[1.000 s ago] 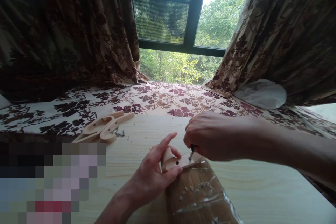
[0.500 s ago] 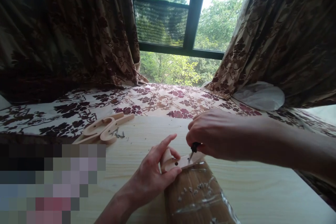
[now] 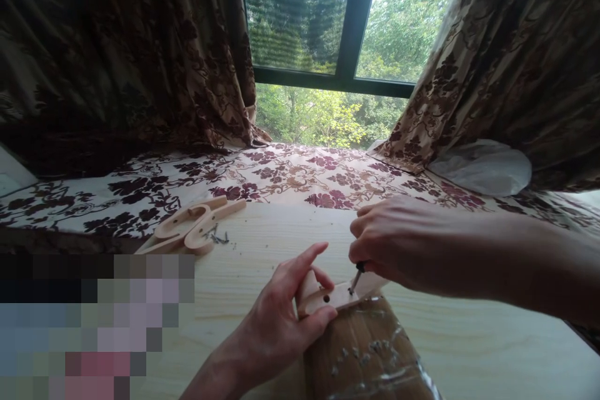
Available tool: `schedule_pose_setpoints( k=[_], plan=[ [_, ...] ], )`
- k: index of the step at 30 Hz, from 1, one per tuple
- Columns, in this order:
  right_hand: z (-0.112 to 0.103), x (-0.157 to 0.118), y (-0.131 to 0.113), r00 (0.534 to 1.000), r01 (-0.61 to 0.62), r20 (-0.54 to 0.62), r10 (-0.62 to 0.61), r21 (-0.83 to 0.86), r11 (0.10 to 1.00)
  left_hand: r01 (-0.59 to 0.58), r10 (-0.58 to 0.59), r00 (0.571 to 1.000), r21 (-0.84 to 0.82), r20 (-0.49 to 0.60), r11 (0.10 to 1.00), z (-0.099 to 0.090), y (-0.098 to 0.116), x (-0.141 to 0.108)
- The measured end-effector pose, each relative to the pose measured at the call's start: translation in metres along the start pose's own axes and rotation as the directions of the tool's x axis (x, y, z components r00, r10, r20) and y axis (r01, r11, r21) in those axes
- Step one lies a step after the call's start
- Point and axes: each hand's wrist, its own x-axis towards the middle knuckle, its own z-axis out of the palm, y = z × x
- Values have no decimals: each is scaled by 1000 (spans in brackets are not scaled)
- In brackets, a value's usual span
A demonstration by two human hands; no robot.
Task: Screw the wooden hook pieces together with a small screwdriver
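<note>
Head view. Left hand grips the wooden piece near its rounded end: thumb along the near edge, a bent finger on the far side, index finger raised clear. The piece lies across the far end of a brown block in shiny clear wrap, one round dark hole showing beside the thumb. Right hand is closed round the dark handle of a small driver — shaft tilted, tip down at a dark spot on the piece, just beyond the hole. Handle mostly hidden by the fingers.

Edges: the pale board meets floral cloth at its far side; right edge slants toward the lower right corner. Board surface runs on right of the block, below the right forearm, and between left hand and far edge, with a few dark specks.

Far left of the board: curved wooden parts, loose screws beside them. Pixel blocks hide the lower left corner. Whitish plastic bag on the cloth at right — near the curtain.
</note>
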Motion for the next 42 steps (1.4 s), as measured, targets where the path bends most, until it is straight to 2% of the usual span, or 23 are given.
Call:
schedule_pose_setpoints(
  k=[2,4,9,12,17,21,23,26,29,31,33,36,39,42],
  plan=[
    [4,-4,-1,995,37,-93,-37,-3,999,-6,6,1000,0,7,1000,0,0,0],
    [8,-6,-1,991,30,-127,-31,-7,1000,0,0,1000,-7,13,1000,0,1,0],
    [5,6,1,989,-143,45,144,-22,989,37,-37,999,-28,4,999,-2,3,1],
    [-3,11,-3,976,-198,87,202,-52,979,38,-38,999,-32,8,999,-3,4,2],
    [-14,6,-18,993,-104,42,108,-89,991,17,-17,1000,-12,6,1000,-3,3,2],
    [-17,5,-25,992,-48,109,61,-118,992,6,-6,1000,-17,-10,1000,-1,0,0],
    [-13,9,-20,991,-58,115,69,-95,994,10,-10,1000,-24,-7,1000,-1,0,0],
    [-5,15,-3,989,-132,62,132,-7,991,41,-40,999,-41,13,998,-2,1,1],
    [1,15,12,966,-250,110,236,144,957,64,-62,998,-47,28,997,-4,4,2],
    [1,12,14,952,-298,130,278,178,938,57,-56,998,-44,28,997,-4,5,3],
    [-1,6,9,957,-289,81,280,133,948,46,-45,999,-37,19,998,-5,6,2],
    [-6,0,-3,982,-191,19,190,39,981,29,-29,1000,-20,-5,999,-3,5,1],
    [-9,0,-10,993,-111,42,112,-11,994,14,-14,1000,-8,-10,1000,-2,1,1],
    [-6,7,-7,989,-133,59,136,-43,990,24,-24,1000,-3,-6,1000,-1,-3,2]
  ],
)
